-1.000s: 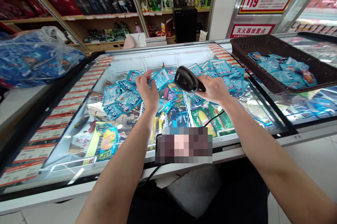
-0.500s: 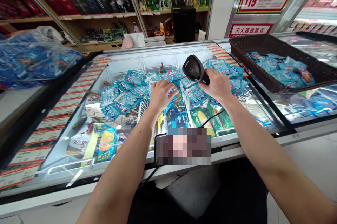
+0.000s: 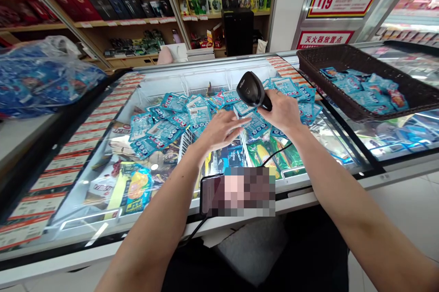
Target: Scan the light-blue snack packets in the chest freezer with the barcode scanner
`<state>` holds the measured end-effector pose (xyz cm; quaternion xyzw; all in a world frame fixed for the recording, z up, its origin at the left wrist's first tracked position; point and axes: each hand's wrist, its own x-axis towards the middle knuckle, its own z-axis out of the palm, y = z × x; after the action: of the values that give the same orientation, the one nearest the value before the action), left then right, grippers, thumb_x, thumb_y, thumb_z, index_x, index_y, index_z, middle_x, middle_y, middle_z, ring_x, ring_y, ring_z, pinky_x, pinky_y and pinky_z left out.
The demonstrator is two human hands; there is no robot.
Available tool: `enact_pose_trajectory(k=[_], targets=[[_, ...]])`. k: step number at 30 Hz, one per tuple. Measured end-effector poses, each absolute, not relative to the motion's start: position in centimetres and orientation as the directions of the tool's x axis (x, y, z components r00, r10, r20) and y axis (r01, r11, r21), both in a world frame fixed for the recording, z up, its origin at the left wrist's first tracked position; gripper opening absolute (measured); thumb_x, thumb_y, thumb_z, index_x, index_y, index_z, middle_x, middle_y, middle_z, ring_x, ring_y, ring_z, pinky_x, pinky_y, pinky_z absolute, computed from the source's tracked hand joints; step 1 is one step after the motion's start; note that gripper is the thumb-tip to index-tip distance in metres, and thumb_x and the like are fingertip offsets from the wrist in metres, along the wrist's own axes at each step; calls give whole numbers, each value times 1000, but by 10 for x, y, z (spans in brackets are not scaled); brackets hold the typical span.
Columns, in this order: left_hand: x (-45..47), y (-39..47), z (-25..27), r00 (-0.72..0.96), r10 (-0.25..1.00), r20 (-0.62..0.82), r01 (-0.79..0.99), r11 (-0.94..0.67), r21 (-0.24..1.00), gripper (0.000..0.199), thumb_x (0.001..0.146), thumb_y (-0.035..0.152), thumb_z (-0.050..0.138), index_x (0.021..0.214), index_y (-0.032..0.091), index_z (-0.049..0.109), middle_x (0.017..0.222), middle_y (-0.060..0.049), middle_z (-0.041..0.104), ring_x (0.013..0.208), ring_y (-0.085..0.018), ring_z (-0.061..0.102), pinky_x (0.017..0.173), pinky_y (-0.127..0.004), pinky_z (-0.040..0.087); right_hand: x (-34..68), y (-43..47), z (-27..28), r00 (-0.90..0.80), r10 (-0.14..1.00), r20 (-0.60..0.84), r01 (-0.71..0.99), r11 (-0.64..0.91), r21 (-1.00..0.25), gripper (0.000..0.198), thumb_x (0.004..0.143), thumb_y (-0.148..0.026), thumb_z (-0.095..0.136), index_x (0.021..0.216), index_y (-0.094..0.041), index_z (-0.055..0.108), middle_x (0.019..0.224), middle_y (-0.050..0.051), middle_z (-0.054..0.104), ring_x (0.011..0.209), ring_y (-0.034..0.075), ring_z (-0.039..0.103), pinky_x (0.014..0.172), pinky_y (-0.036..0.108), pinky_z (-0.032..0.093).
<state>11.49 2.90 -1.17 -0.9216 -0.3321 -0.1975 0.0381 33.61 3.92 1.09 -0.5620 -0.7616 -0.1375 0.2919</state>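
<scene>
My right hand (image 3: 283, 110) is wrapped round the handle of a black barcode scanner (image 3: 251, 89), its head tilted up over the freezer. A black cable (image 3: 277, 151) runs down beneath my right wrist. My left hand (image 3: 224, 130) hovers palm down with its fingers stretched to the right and holds nothing. Many small blue snack packets (image 3: 167, 131) lie spread on the freezer's glass on both sides of it. One blue packet with a barcode label (image 3: 199, 115) lies just beyond my left hand. A phone (image 3: 210, 195), partly blurred out, rests at the freezer's front edge.
A brown woven basket (image 3: 346, 102) with more blue packets stands at the right. At the left is a clear plastic bag (image 3: 44, 75) full of blue packets. Price tags (image 3: 73, 159) line the freezer's left side. Wooden shelves (image 3: 126, 21) stand behind.
My left hand has shifted right and slightly down, its fingers straightening toward the packets below the scanner. The barcode scanner and my right hand stay almost where they were.
</scene>
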Motion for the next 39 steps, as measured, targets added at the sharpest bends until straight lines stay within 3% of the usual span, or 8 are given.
enact_pose_trajectory(k=[5,8,12,18,26,30,34,39], targets=[[117,28,-11,759,573,309,596,-802,23,38,90,44,33,114,31,59,72,-2,58,71,-16,52,76,-34,35,336,38,13,-202,782,590,937,329,-116,35,82,-41,47,106,-16,55,93,11,64,81,26,58,65,33,39],[111,31,-14,658,644,390,688,-725,39,41,90,44,31,97,25,67,68,-3,57,70,-16,53,73,-33,36,336,37,13,-201,788,582,940,322,-112,35,81,-41,48,105,-17,55,93,11,64,81,26,58,65,33,39],[108,31,-19,447,750,489,830,-551,88,46,87,53,34,82,19,64,80,-8,58,77,-19,54,69,-32,38,335,36,14,-200,798,568,945,310,-103,35,81,-41,48,106,-17,55,94,11,64,80,26,58,65,33,38],[108,32,-22,278,830,483,908,-391,149,56,74,68,44,95,18,61,95,-10,56,95,-25,52,81,-35,41,334,36,14,-207,808,551,949,303,-87,37,81,-42,48,107,-16,55,95,11,63,80,25,58,65,32,38],[97,42,-29,258,848,464,877,-407,255,51,82,60,39,102,20,63,99,-10,57,96,-23,52,89,-37,39,333,36,13,-245,822,514,949,312,-48,40,82,-42,46,111,-14,53,96,13,63,81,26,58,66,33,38],[96,42,-28,286,845,451,868,-429,252,57,73,65,49,104,20,61,103,-9,56,102,-25,50,92,-39,37,333,36,13,-252,815,522,946,322,-47,39,82,-41,48,111,-16,52,98,12,63,81,26,58,66,34,38],[95,43,-28,271,843,464,848,-437,299,60,65,62,61,107,20,55,105,-9,56,101,-25,50,90,-39,38,334,37,12,-265,801,537,939,341,-44,39,83,-42,47,110,-15,53,97,12,63,81,25,58,65,33,38],[89,47,-29,150,829,539,762,-444,471,52,74,44,61,117,21,43,109,-7,56,79,-16,54,75,-31,42,333,36,12,-297,780,550,921,385,-49,38,82,-41,48,109,-16,54,97,11,64,82,26,58,64,33,38]])
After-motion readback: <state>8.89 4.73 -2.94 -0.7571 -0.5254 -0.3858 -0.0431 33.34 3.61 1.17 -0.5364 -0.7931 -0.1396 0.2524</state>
